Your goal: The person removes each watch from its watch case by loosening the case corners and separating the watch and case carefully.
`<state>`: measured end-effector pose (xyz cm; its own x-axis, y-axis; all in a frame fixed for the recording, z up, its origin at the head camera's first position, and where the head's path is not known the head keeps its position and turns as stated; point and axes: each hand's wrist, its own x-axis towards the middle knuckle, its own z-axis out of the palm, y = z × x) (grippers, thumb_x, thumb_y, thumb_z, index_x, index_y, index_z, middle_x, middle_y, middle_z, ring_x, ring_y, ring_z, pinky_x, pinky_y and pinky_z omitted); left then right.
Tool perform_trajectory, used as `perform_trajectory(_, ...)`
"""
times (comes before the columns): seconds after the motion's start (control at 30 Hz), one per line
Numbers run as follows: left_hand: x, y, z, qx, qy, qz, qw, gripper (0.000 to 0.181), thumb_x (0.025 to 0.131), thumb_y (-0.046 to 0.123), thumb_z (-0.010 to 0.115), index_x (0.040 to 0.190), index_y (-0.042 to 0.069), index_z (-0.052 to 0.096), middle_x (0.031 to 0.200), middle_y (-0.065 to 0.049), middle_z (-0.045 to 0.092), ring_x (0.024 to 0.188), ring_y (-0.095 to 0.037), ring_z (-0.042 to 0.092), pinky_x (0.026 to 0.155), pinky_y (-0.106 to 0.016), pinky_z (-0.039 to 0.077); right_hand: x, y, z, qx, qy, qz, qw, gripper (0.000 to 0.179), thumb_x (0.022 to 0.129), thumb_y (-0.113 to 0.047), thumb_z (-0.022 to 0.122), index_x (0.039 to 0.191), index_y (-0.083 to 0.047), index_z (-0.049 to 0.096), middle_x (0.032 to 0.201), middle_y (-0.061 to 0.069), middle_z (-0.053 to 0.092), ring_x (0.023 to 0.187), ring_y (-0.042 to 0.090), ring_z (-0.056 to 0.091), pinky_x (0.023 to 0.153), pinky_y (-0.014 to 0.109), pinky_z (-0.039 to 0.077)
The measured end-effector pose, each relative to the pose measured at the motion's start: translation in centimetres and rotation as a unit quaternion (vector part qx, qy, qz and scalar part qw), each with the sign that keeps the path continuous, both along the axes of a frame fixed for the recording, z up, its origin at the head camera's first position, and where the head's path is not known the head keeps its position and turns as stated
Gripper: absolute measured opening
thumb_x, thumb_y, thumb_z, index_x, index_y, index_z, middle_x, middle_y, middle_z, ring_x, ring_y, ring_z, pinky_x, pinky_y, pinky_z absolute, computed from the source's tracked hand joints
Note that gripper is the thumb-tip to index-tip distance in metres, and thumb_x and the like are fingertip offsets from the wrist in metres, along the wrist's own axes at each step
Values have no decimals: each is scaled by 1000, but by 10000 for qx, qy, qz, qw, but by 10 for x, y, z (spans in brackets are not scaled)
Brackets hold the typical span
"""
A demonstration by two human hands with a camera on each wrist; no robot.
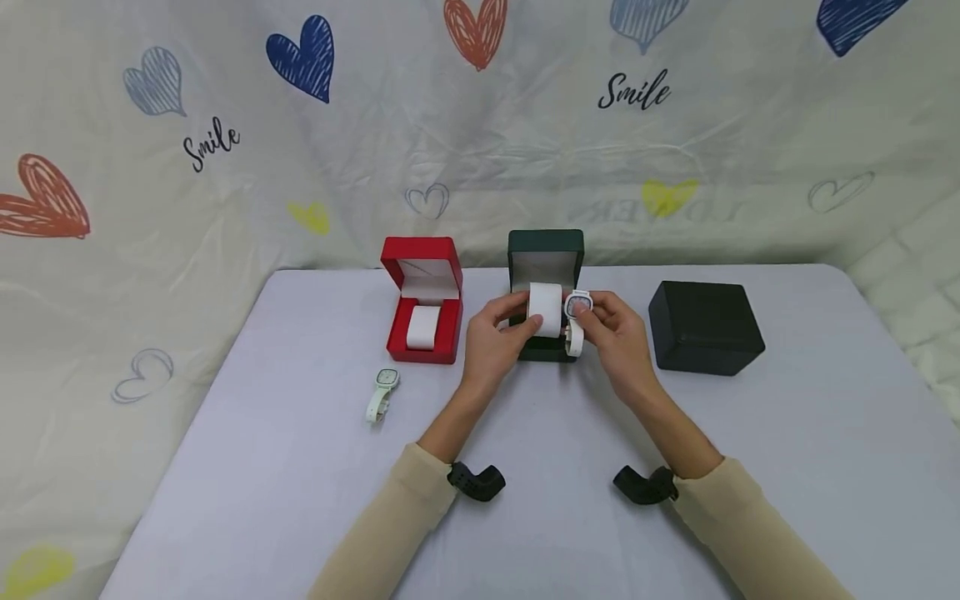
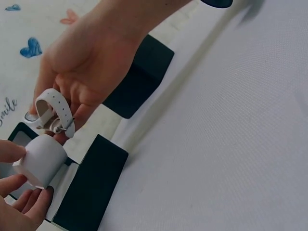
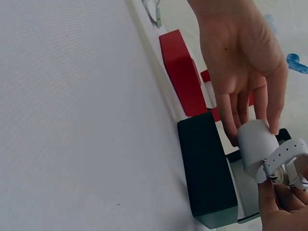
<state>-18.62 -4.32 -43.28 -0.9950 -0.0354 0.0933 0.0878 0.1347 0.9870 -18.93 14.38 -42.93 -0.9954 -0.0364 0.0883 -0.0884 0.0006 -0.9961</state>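
My left hand [image 1: 489, 340] grips a white watch cushion [image 1: 545, 309] by its side, fingers behind and thumb in front. The cushion is held over an open dark green watch box [image 1: 546, 242]. Just right of the cushion, my right hand [image 1: 624, 343] pinches a white wristwatch [image 1: 574, 337], with the thumb over its face. In the left wrist view its looped white strap [image 2: 61, 107], with punched holes and a buckle, hangs close to the cushion [image 2: 43, 156]. From the right wrist view, the strap [image 3: 284, 155] overlaps the cushion's end.
An open red watch box [image 1: 423, 329] with a white cushion inside stands left of the green one. In front of it lies a second pale wristwatch [image 1: 384, 390]. A closed black box [image 1: 705, 327] sits to the right on the white table [image 1: 540, 533]. A heart-printed cloth [image 1: 360, 150] hangs behind.
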Motion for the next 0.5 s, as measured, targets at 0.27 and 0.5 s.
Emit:
perform_trajectory(0.27, 1, 1, -2, -150, -21, -44, 9999, 48, 94, 15, 77, 141, 14, 66, 138, -9, 62, 127, -26, 64, 96, -39, 62, -1, 1, -5, 77, -152, 30, 9999, 32, 106, -22, 61, 128, 0, 57, 107, -14, 72, 99, 4, 67, 91, 15, 58)
perform_trajectory(0.5, -3, 6, -4, -252, 168, -5, 9995, 47, 94, 11, 77, 140, 10, 66, 133, -12, 65, 122, -26, 67, 99, -36, 60, -5, 3, -4, 56, -141, -36, 9999, 29, 106, -20, 61, 128, 0, 57, 110, -15, 72, 101, 0, 67, 91, 14, 58)
